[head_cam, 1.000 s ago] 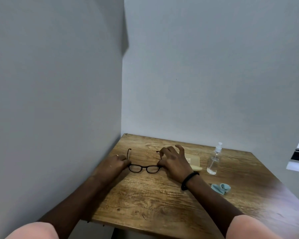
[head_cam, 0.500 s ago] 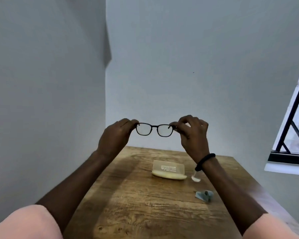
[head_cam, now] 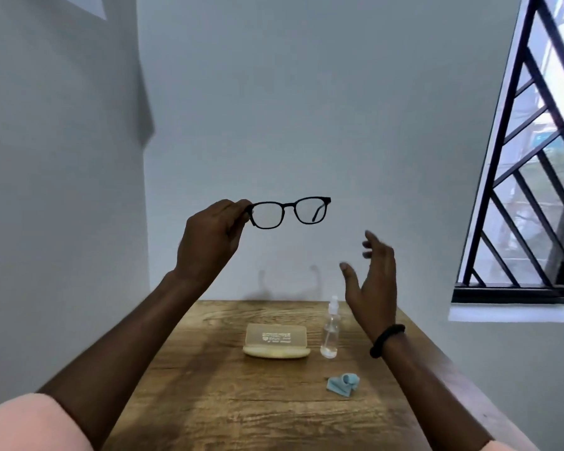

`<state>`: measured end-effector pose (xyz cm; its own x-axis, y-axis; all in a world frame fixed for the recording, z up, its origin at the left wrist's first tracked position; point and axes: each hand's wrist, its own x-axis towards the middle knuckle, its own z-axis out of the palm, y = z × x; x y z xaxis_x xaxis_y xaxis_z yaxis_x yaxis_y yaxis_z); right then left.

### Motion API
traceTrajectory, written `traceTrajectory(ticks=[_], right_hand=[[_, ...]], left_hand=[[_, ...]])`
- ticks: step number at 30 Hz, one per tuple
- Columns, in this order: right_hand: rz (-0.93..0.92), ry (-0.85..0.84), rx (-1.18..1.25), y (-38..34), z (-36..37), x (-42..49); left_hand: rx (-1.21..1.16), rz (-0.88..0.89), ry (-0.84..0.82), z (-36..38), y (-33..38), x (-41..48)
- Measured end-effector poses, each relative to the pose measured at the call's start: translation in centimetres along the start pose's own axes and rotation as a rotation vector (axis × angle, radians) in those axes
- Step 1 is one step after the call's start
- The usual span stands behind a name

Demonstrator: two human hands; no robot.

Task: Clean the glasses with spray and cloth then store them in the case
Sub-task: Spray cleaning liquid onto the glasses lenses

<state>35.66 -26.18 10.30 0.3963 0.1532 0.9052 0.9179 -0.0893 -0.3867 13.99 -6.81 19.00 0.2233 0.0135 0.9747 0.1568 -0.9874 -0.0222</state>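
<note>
Left hand [head_cam: 210, 240] pinches glasses [head_cam: 290, 212] by one end, mid-frame, above table [head_cam: 209, 402]. Right hand [head_cam: 373, 281] fingers spread, holding nothing, over spray bottle [head_cam: 330, 330]. Case [head_cam: 276, 340] & cloth [head_cam: 343, 383] on table, lower ctr.

The left grip [head_cam: 210, 239] covers one end of the glasses [head_cam: 289, 207], so the hinge and side arm there are hidden behind its fingers. The right grip [head_cam: 373, 288] has blurred fingertips. Print on the lid of the case [head_cam: 275, 340] is too small and soft to read. The right forearm [head_cam: 437, 395] hides part of the right edge of the counter [head_cam: 241, 402], whose near side is cut off by the picture's lower edge, as are both sleeves [head_cam: 30, 424]. The window [head_cam: 534, 190] runs out past the right edge. A pale sheet [head_cam: 85, 3] on the left wall is cut by the top. The folds of the cloth [head_cam: 343, 384] are too small to make out.
</note>
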Motion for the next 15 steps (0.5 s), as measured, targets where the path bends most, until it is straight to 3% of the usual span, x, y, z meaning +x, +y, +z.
traceTrajectory(ticks=[5, 15], right_hand=[[0.201, -0.230, -0.111, 5.4, 1.8, -6.5], [0.204, -0.424, -0.204, 5.0, 5.4, -8.8]], left_hand=[[-0.003, 0.030, -0.020, 0.6, 0.6, 0.1], [0.017, 0.069, -0.029, 0.1, 0.4, 0.5]])
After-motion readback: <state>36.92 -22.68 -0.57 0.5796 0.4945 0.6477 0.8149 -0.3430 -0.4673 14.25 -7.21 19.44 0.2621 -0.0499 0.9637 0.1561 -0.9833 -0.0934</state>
